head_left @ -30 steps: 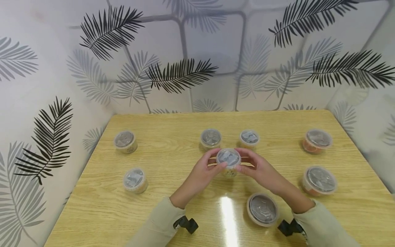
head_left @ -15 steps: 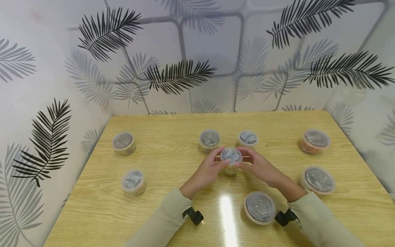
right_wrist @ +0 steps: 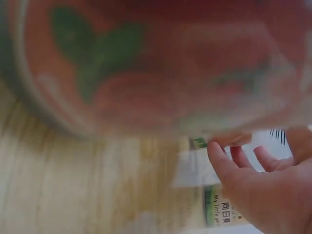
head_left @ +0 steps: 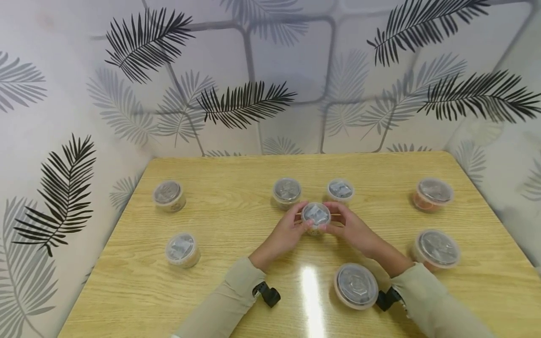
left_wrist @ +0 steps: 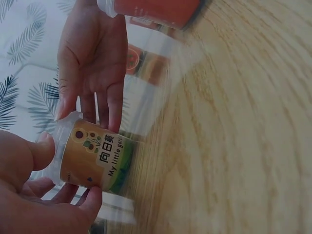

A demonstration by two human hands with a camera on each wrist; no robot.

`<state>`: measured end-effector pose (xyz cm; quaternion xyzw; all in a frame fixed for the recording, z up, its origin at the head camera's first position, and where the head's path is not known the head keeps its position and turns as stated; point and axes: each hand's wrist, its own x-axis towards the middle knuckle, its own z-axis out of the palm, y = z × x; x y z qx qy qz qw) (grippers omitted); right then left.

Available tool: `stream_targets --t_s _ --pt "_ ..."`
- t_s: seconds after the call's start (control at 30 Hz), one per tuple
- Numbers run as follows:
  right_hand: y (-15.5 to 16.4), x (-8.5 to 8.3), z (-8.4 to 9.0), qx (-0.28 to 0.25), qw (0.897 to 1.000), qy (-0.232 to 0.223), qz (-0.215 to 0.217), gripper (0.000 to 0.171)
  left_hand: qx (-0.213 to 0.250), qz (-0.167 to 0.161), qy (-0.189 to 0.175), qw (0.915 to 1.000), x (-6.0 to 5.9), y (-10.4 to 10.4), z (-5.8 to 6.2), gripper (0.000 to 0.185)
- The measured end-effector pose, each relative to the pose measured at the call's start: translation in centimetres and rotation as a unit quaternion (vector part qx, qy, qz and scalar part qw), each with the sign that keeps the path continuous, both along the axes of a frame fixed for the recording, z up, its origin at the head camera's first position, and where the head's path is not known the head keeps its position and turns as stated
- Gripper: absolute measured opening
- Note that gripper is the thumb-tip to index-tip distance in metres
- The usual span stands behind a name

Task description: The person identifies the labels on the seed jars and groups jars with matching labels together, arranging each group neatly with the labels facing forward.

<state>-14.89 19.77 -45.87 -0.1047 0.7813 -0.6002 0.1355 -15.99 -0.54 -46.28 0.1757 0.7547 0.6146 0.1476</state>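
Both hands hold one small round tub [head_left: 316,215] with a clear lid, near the middle of the wooden table. Its label [left_wrist: 92,151] is orange with a green lower edge and reads "My little garden" in the left wrist view. The left hand [head_left: 290,231] grips it from the left, thumb at the lid. From the other side the right hand [head_left: 350,230] has its thumb at the lid rim and its fingers behind the tub. The base of the tub is close to the tabletop; whether it touches I cannot tell.
Just behind stand two lidded tubs, one left [head_left: 287,190] and one right [head_left: 340,188]. A wide tub [head_left: 356,285] sits by the right wrist; its red side [right_wrist: 146,73] blocks much of the right wrist view. More tubs stand at the table's [head_left: 236,281] left and right sides.
Over the last second, the hands and the tub have shifted slightly right and the tub has come down a little. The other tubs stay in place.
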Motion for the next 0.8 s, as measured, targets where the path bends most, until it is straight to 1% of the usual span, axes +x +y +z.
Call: stream_targets --t_s 0.17,0.47,0.67,0.8 --pt "0.06 -0.19 -0.49 -0.006 1.000 0.004 -0.006 0.064 0.003 0.008 -0.011 0.9999 -0.21 0.12 -0.20 0.054" --pt "0.18 -0.55 -0.86 -0.007 1.000 0.003 0.001 0.064 0.003 0.015 -0.011 0.9998 -0.52 0.36 -0.44 0.053" --pt "0.13 -0.45 -0.70 -0.002 1.000 0.010 0.000 0.064 0.014 0.013 -0.014 0.9997 -0.53 0.36 -0.51 0.054" --pt "0.18 -0.48 -0.79 0.002 1.000 0.016 0.000 0.064 0.010 0.011 -0.010 0.9998 -0.49 0.34 -0.51 0.054"
